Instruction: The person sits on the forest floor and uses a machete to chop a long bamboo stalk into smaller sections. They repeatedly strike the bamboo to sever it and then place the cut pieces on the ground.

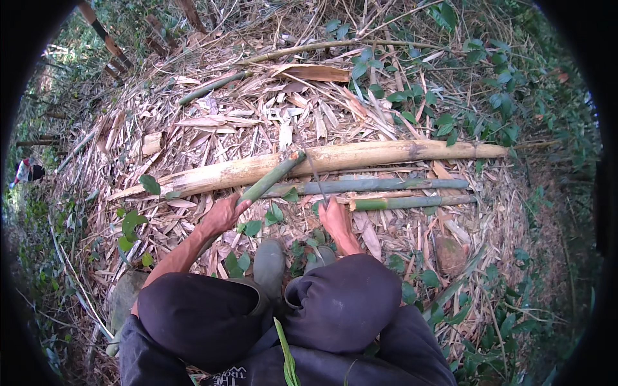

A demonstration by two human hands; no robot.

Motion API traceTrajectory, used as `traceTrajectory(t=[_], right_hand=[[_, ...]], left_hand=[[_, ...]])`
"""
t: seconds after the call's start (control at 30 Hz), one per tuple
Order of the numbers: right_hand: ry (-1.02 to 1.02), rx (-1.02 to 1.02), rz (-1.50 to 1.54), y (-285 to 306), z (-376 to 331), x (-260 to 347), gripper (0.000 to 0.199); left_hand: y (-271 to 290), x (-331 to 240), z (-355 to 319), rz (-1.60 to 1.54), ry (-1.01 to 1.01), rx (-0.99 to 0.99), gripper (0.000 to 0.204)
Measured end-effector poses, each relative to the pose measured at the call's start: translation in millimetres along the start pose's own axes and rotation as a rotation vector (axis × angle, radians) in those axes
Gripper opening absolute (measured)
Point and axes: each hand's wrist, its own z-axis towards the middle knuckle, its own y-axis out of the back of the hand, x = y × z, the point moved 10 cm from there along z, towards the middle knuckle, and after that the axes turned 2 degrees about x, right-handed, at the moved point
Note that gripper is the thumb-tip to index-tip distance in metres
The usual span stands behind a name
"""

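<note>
Gripping, in the wrapped left hand (224, 213), a green bamboo pole (273, 177) slanting up to overlap a thick, yellowed bamboo culm (380, 154). Holding a thin-bladed knife (317, 175) in the closed right hand (335, 219), beside the pole's far end. Apparently partway through cutting; seemingly finished with two loose green lengths (399, 185) below the culm. No telling the amount left.

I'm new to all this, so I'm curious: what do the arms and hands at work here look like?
They're human: the left hand and right hand are ungloved. The visible forearms are sleeveless, with no watch, band or cable showing.
</note>
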Motion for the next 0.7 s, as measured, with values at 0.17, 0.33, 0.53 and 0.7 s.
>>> traceTrajectory(t=[0.17, 0.33, 0.53, 0.7], right_hand=[[-0.011, 0.035, 0.15, -8, -12, -14, 0.031], [0.02, -0.082, 0.155, 21, -11, 13, 0.027], [0.254, -0.256, 0.409, 88, -9, 108, 0.022], [0.155, -0.198, 0.296, 46, -9, 65, 0.025]], left_hand=[[-6, 21, 0, -0.101, 0.004, 0.06, 0.066], [-7, 10, 0, -0.198, 0.055, 0.088, 0.065], [-11, 23, 9, -0.068, 0.014, -0.021, 0.068], [-9, 18, 6, -0.13, 0.082, 0.042, 0.068]])
